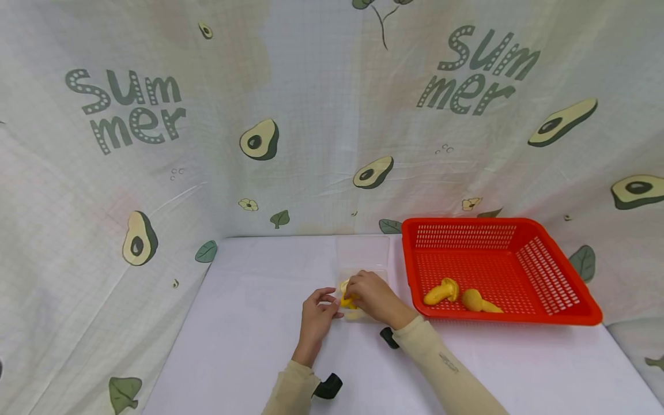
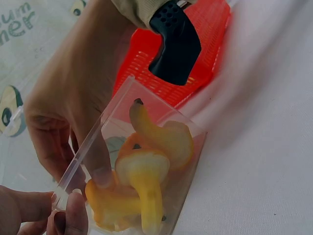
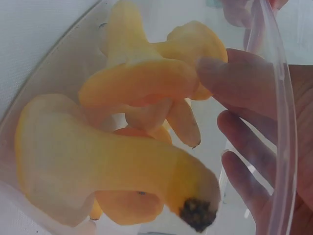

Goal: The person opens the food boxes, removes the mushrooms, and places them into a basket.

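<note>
A clear plastic box (image 3: 58,54) with its lid raised stands on the table, several yellow mushrooms (image 2: 142,171) heaped inside. My left hand (image 1: 317,318) is at the box's left side; its thumb and fingers (image 2: 76,213) pinch the rim. From the right, my right hand (image 1: 374,297) reaches into the box over the rim. Its thumb (image 3: 234,81) lies against a yellow mushroom (image 3: 195,46), which it grips; the far side of that hold is hidden. The lower fingers stay apart from the mushrooms. One mushroom with a dark stem end (image 3: 198,213) leans near the box wall.
To the right stands a red plastic basket (image 1: 498,318) holding two yellow mushrooms, one a curved mushroom (image 1: 441,292) and one a round-capped mushroom (image 1: 479,301). A white cloth covers the table (image 1: 249,323). A printed curtain (image 1: 311,115) hangs behind. Dark wrist mounts (image 1: 328,386) sit by the sleeves.
</note>
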A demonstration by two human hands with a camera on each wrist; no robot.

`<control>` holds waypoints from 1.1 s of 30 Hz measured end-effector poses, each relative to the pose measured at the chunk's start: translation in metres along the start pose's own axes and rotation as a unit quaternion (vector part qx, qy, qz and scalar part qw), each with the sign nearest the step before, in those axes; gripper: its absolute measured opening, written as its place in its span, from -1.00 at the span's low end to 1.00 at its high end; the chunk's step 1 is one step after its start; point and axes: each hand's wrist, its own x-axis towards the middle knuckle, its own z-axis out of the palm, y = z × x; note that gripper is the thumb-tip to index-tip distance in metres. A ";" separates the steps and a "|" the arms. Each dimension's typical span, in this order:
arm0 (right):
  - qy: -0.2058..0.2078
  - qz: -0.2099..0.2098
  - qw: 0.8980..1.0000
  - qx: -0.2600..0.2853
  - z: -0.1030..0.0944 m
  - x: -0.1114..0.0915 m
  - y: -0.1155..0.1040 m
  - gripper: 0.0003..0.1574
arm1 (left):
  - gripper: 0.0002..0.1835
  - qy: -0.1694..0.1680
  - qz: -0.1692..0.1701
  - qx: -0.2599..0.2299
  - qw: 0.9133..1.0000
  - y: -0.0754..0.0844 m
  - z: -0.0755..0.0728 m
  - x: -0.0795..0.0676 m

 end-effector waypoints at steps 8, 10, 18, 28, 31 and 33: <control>-0.003 0.021 1.000 0.007 0.001 0.003 -0.002 -0.82 | -0.64 -0.001 -0.001 0.001 1.000 0.000 0.000 -0.001; 0.005 0.026 1.000 0.003 0.002 0.001 -0.002 -0.82 | -0.63 -0.001 0.000 0.001 1.000 -0.001 0.001 0.000; 0.118 0.009 0.993 -0.010 -0.001 -0.006 -0.004 -0.78 | -0.63 0.001 0.006 0.000 1.000 -0.003 0.000 0.002; 0.215 0.014 0.976 -0.020 -0.034 -0.024 -0.010 -0.66 | -0.62 -0.001 0.001 -0.006 1.000 -0.002 -0.001 0.000; 0.238 0.021 0.971 -0.026 -0.045 -0.033 -0.005 -0.66 | -0.61 0.000 -0.003 -0.007 1.000 -0.001 -0.001 0.000; 0.252 0.029 0.967 -0.026 -0.053 -0.040 0.001 -0.65 | -0.61 0.000 -0.001 -0.008 1.000 -0.002 -0.001 0.000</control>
